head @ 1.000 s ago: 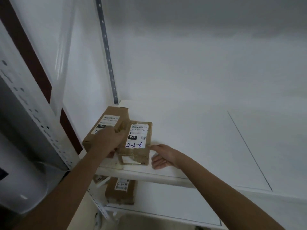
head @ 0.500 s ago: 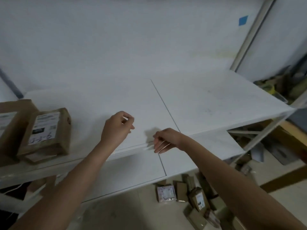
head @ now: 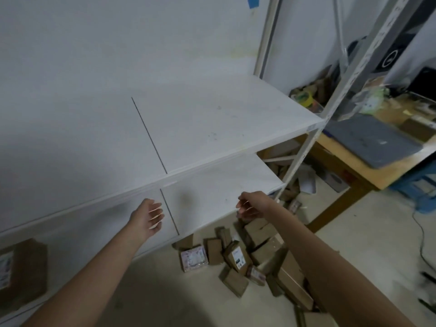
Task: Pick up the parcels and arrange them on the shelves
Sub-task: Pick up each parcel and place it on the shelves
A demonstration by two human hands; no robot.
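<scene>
A heap of brown cardboard parcels [head: 257,253] lies on the floor below the white shelves, with one pale patterned parcel [head: 194,258] at its left edge. My left hand [head: 147,217] hangs in front of the lower shelf [head: 212,192], fingers spread and holding nothing. My right hand [head: 251,205] hovers above the heap at the lower shelf's front edge, fingers loosely curled and empty. The upper shelf [head: 212,123] is bare where I see it. One brown parcel [head: 22,272] with a white label sits on the lower shelf at the far left.
The metal shelf upright [head: 313,135] stands at the right. Beyond it is a wooden table [head: 368,166] with a grey mat, clutter and tape rolls. A cable [head: 422,234] trails over the floor at the far right.
My view has swung right and down, away from the two parcels on the upper shelf. Both hands have dropped from the upper shelf's edge to the lower shelf, and the left hand's fingers have spread.
</scene>
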